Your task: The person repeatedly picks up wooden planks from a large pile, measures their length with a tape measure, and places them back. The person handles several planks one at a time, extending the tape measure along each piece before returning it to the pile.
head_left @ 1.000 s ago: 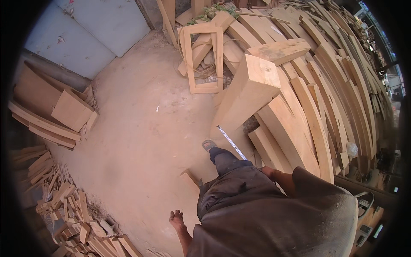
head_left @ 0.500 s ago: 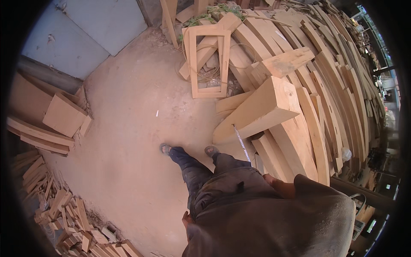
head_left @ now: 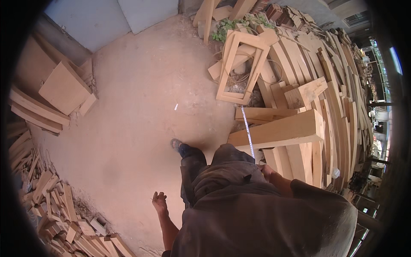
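Note:
My right hand (head_left: 266, 171) is closed at my right hip on a tape measure, whose case is mostly hidden. From it the white tape blade (head_left: 247, 128) runs out forward, crossing in front of a thick squared timber beam (head_left: 278, 129); its far end is near the bottom of a wooden frame (head_left: 223, 81). My left hand (head_left: 159, 200) hangs out to the left over the floor, fingers curled. A thin thing may stick out of them, too small to make out.
Long boards (head_left: 336, 103) are stacked along the right. Panels (head_left: 65, 89) lean at the left, and offcuts (head_left: 70, 214) lie heaped at lower left. Pale double doors (head_left: 102, 17) stand at the back. A small white scrap (head_left: 176, 106) lies on the dusty floor (head_left: 128, 128).
My view has turned, and the frame and beam appear farther right. My left hand has swung out from my side. The tape blade, earlier ending at the beam, now reaches past it.

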Demonstrator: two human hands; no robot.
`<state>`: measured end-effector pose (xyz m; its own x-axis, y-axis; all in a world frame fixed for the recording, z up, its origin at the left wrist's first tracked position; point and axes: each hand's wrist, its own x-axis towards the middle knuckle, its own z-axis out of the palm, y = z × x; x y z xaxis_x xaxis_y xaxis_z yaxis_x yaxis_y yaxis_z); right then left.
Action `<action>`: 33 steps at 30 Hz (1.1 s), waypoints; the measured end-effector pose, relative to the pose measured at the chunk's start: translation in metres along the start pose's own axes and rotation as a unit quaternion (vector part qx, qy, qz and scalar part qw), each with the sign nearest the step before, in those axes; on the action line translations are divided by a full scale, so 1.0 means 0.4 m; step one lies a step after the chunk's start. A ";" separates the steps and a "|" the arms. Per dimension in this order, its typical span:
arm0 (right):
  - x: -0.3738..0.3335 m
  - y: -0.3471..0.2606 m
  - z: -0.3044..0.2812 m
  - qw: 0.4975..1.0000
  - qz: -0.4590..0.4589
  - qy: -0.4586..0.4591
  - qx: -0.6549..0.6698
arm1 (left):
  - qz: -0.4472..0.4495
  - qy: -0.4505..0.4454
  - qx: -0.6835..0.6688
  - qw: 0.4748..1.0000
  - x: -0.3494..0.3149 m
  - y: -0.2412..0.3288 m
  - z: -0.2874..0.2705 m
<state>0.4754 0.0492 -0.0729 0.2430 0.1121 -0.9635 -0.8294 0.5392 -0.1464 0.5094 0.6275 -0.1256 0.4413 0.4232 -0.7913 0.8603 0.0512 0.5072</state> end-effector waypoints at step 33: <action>0.278 -0.335 0.290 0.996 0.018 -0.039 0.079 | 0.102 -0.042 0.114 0.987 0.138 0.585 0.112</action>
<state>0.6720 0.0861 -0.1344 0.2587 0.1945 -0.9462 -0.7506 0.6570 -0.0702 0.7465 0.6225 -0.0660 0.6220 0.3265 -0.7117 0.7828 -0.2367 0.5756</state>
